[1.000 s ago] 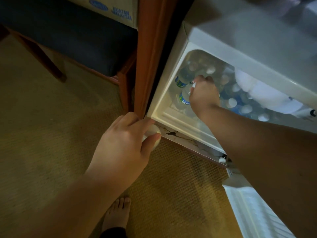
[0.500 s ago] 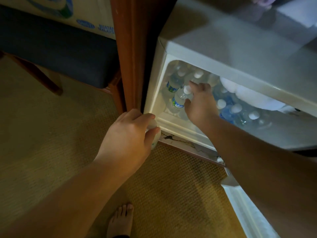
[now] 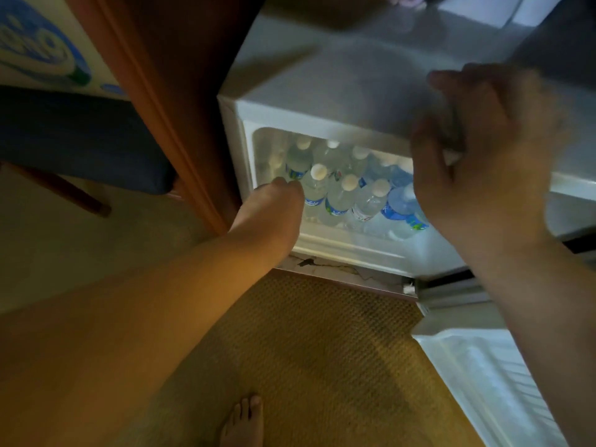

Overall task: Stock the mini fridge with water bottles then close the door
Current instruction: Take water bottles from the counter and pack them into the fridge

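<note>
While left hand (image 3: 274, 201) pushes hidden-grip bottle in at 9 o'clock, mini fridge (image 3: 322, 117) nearly full; right hand (image 3: 483, 162) loose, empty; door (image 3: 483, 382) unclosed.

A lived-in room, likely a home or hotel: carpet (image 3: 306, 333), wooden cabinet (image 3: 167, 91), cushioned chair (image 3: 80, 140), mini fridge (image 3: 338, 75).

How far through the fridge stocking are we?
Mostly stocked: capped water bottles fill the mini fridge front. In hand: left hand reaches into the left front corner; whether it holds a bottle is hidden. Right hand is blurred, raised in front of the fridge. Left: the door hangs open, not yet closed.
</note>
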Tool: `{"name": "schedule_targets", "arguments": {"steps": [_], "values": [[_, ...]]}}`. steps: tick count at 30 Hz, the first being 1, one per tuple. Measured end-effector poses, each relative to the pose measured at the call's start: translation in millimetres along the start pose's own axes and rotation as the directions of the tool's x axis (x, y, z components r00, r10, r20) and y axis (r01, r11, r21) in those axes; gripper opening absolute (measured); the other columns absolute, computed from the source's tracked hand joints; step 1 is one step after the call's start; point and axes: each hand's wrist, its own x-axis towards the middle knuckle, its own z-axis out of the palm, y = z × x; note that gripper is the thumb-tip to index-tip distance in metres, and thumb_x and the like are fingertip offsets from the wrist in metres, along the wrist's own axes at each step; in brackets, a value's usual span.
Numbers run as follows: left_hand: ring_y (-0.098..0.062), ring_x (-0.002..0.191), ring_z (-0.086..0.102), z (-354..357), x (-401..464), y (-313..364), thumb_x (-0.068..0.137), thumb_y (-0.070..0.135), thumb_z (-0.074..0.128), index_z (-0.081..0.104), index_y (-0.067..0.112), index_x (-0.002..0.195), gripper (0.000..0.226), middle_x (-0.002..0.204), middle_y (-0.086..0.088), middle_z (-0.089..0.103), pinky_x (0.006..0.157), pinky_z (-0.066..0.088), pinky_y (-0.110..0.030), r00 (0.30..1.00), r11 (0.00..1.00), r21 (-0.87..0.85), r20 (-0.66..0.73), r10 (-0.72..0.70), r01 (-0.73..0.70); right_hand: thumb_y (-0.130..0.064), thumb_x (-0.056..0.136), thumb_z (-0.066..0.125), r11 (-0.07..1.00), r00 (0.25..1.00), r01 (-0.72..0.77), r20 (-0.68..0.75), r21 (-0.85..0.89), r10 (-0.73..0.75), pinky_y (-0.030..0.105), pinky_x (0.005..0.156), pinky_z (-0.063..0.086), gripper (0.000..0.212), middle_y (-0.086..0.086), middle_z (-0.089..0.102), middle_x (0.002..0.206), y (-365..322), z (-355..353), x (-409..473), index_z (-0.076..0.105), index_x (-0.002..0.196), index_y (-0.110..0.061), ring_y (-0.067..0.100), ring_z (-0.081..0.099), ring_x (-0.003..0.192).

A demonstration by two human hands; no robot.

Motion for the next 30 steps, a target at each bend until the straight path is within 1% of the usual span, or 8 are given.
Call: {"name": "schedule_targets", "arguments": {"steps": [3, 7, 10, 12, 14, 20, 24, 30], "values": [[-0.022, 0.077, 0.056, 4, 18, 2, 0.097, 0.001, 0.058, 0.06, 0.006, 0.11, 0.015, 0.085, -0.004, 0.052, 0.063, 0.045, -0.033, 0.999, 1.0, 0.017, 0.045, -0.013, 0.012, -0.046, 0.105, 0.035, 0.988, 0.985, -0.065, 0.149, -0.139, 0.086, 0.052, 0.118, 0.029, 0.049, 0.007, 0.054, 0.15, 13, 14, 5, 0.057, 0.145, -0.028, 0.034, 0.047, 0.139], [-0.026, 0.084, 0.058, 4, 44, 12, 0.095, 0.002, 0.062, 0.055, 0.005, 0.12, 0.027, 0.092, -0.009, 0.053, 0.067, 0.047, -0.034, 0.99, 0.985, 0.155, 0.109, -0.09, 0.072, -0.051, 0.107, 0.017, 0.976, 0.978, -0.018, 0.198, -0.216, 0.062, 0.048, 0.116, 0.032, 0.057, 0.002, 0.047, 0.159, 16, 20, 3, 0.048, 0.151, -0.034, 0.032, 0.041, 0.146], [-0.029, 0.089, 0.061, 7, 63, 15, 0.093, 0.001, 0.063, 0.054, 0.005, 0.123, 0.032, 0.102, -0.015, 0.059, 0.069, 0.047, -0.035, 0.986, 0.97, 0.229, 0.126, -0.111, 0.08, -0.051, 0.106, 0.018, 0.978, 0.983, -0.034, 0.17, -0.205, 0.07, 0.046, 0.118, 0.031, 0.057, 0.001, 0.048, 0.157, 16, 23, 2, 0.049, 0.15, -0.035, 0.031, 0.042, 0.146], [-0.028, 0.085, 0.059, 13, 71, 13, 0.094, 0.002, 0.062, 0.054, 0.004, 0.121, 0.028, 0.097, -0.014, 0.057, 0.067, 0.046, -0.034, 0.99, 0.965, 0.257, 0.117, -0.078, 0.046, -0.051, 0.106, 0.02, 0.98, 0.989, -0.032, 0.136, -0.197, 0.06, 0.043, 0.117, 0.03, 0.055, 0.001, 0.052, 0.154, 16, 24, 2, 0.052, 0.148, -0.035, 0.03, 0.045, 0.143], [-0.028, 0.083, 0.06, 18, 76, 12, 0.094, 0.002, 0.06, 0.055, 0.003, 0.12, 0.026, 0.095, -0.015, 0.059, 0.067, 0.045, -0.034, 0.993, 0.97, 0.242, 0.105, -0.054, 0.027, -0.051, 0.107, 0.02, 0.981, 0.99, -0.034, 0.13, -0.19, 0.06, 0.042, 0.116, 0.031, 0.055, 0.003, 0.053, 0.154, 17, 25, 2, 0.053, 0.148, -0.035, 0.031, 0.047, 0.141], [-0.037, 0.101, 0.067, 25, 92, 6, 0.091, -0.009, 0.056, 0.055, 0.002, 0.127, 0.038, 0.112, -0.021, 0.066, 0.073, 0.049, -0.036, 0.996, 0.985, 0.171, 0.081, -0.047, 0.033, -0.052, 0.106, 0.019, 0.98, 0.988, -0.047, 0.135, -0.194, 0.074, 0.043, 0.118, 0.031, 0.056, 0.003, 0.051, 0.155, 18, 25, 1, 0.051, 0.15, -0.035, 0.031, 0.045, 0.144], [-0.036, 0.102, 0.068, 29, 100, 2, 0.09, -0.009, 0.055, 0.057, 0.004, 0.126, 0.038, 0.113, -0.019, 0.067, 0.074, 0.051, -0.038, 0.996, 0.992, 0.123, 0.091, -0.026, 0.014, -0.052, 0.107, 0.021, 0.98, 0.991, -0.048, 0.116, -0.192, 0.071, 0.044, 0.116, 0.033, 0.055, 0.004, 0.052, 0.155, 17, 26, 2, 0.052, 0.149, -0.035, 0.032, 0.047, 0.142], [-0.039, 0.11, 0.061, 31, 100, 1, 0.088, -0.007, 0.054, 0.054, 0.007, 0.127, 0.042, 0.123, -0.018, 0.057, 0.087, 0.057, -0.048, 0.994, 0.993, 0.116, 0.111, 0.011, -0.024, -0.05, 0.107, 0.022, 0.982, 0.992, -0.037, 0.114, -0.186, 0.059, 0.046, 0.115, 0.035, 0.055, 0.006, 0.054, 0.152, 18, 26, 2, 0.054, 0.148, -0.033, 0.033, 0.048, 0.141]]}}
